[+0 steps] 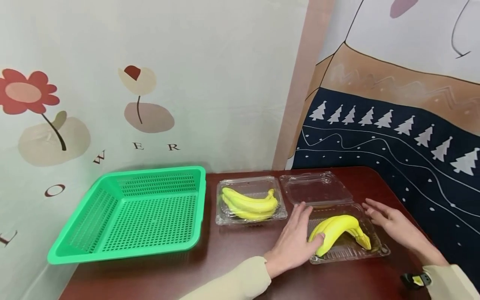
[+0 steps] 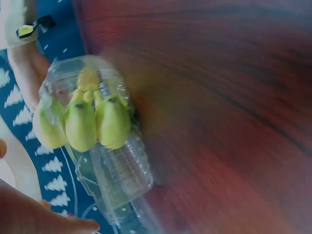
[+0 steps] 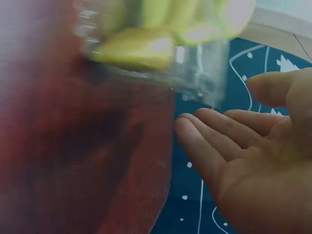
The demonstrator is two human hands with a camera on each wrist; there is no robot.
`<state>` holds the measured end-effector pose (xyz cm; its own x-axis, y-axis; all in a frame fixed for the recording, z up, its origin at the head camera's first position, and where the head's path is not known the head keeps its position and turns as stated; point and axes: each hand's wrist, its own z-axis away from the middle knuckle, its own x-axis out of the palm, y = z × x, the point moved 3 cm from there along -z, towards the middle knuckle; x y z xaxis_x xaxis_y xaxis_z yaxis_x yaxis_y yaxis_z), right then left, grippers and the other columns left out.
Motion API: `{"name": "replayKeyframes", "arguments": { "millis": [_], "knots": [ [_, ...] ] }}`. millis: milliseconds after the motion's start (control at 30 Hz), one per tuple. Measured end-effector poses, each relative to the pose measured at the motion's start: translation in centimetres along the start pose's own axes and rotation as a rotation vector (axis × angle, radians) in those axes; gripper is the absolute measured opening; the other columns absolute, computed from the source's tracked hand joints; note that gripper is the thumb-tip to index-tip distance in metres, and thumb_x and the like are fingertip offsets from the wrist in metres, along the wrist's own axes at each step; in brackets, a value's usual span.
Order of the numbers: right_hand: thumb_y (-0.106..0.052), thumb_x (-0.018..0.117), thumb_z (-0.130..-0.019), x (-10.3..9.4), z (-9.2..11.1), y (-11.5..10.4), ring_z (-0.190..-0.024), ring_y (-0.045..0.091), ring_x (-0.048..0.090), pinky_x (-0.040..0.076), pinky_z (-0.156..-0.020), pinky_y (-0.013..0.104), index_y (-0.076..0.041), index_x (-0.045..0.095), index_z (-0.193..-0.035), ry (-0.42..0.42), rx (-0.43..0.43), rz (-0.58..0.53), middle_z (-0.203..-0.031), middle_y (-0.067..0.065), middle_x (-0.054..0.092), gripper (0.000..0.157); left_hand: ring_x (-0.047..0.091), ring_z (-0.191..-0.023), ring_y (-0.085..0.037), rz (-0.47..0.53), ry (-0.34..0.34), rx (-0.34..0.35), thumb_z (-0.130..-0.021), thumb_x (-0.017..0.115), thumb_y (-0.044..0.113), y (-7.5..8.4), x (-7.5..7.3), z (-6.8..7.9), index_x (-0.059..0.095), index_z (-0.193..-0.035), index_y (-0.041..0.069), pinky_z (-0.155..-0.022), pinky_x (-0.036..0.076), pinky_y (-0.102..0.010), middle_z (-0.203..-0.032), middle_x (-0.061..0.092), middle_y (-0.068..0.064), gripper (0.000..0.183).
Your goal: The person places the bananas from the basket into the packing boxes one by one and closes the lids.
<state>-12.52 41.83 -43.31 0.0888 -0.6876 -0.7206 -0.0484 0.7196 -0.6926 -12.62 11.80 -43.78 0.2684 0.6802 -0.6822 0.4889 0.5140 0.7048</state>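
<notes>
A bunch of yellow bananas (image 1: 339,229) lies in the base of a clear plastic clamshell box (image 1: 346,253), whose lid (image 1: 316,188) is folded back flat behind it. At the box's left side is my left hand (image 1: 294,243), fingers extended and thumb tip overlapping the bananas' left edge in the head view. My right hand (image 1: 399,229) is held by the box's right rim, palm turned inward, with nothing in it. The right wrist view shows that palm (image 3: 253,161) and its straight fingers just beside the box. From the left wrist, several banana ends (image 2: 80,126) show over the box wall.
Left of this box stands a second clamshell box (image 1: 225,218), closed, with another banana bunch (image 1: 251,204) inside. A green perforated basket (image 1: 198,208) occupies the left of the dark red table (image 1: 240,250). Printed cloth (image 1: 225,83) hangs behind the table and along its right side.
</notes>
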Motion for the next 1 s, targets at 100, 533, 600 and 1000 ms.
{"name": "replayKeyframes", "arguments": {
  "millis": [100,533,600,1000],
  "knots": [
    [-0.028,0.042,-0.114,-0.8,-1.2,-0.3,-0.115,0.004,0.063,0.055,-0.085,0.016,0.016,0.03,-0.154,-0.052,0.023,-0.108,-0.151,0.039,0.041,0.061,0.018,-0.157,-0.031,0.2,0.033,-0.14,-0.099,0.058,0.037,-0.5,0.0,-0.3,0.035,-0.16,0.005,-0.123,0.027,-0.049,-0.171,0.018,-0.013,0.072],
    [-0.032,0.039,-0.114,0.6,-4.0,0.0,-0.142,0.057,0.035,0.056,-0.095,0.025,0.019,0.017,-0.156,-0.178,0.089,-0.283,-0.158,0.042,0.025,0.07,0.024,-0.153,-0.037,0.444,0.084,-0.338,-0.095,0.06,0.029,-0.8,0.9,-1.0,0.029,-0.162,0.002,-0.121,0.03,-0.053,-0.17,0.004,-0.024,0.079],
    [-0.035,0.039,-0.113,0.7,-4.2,0.0,-0.142,0.057,0.035,0.055,-0.096,0.026,0.018,0.016,-0.156,-0.179,0.1,-0.302,-0.158,0.042,0.025,0.072,0.024,-0.152,-0.039,0.477,0.093,-0.351,-0.093,0.06,0.027,-1.0,1.0,-1.4,0.029,-0.16,-0.002,-0.121,0.029,-0.053,-0.168,0.005,-0.029,0.08],
    [-0.036,0.038,-0.113,0.6,-4.8,-0.2,-0.129,0.022,0.061,0.053,-0.094,0.019,0.013,0.005,-0.16,-0.165,0.077,-0.42,-0.159,0.041,0.025,0.075,0.021,-0.154,-0.034,0.568,0.148,-0.399,-0.087,0.061,0.026,-1.2,1.7,-3.2,0.026,-0.162,-0.001,-0.122,0.027,-0.051,-0.17,0.01,-0.022,0.087]
  ]
}}
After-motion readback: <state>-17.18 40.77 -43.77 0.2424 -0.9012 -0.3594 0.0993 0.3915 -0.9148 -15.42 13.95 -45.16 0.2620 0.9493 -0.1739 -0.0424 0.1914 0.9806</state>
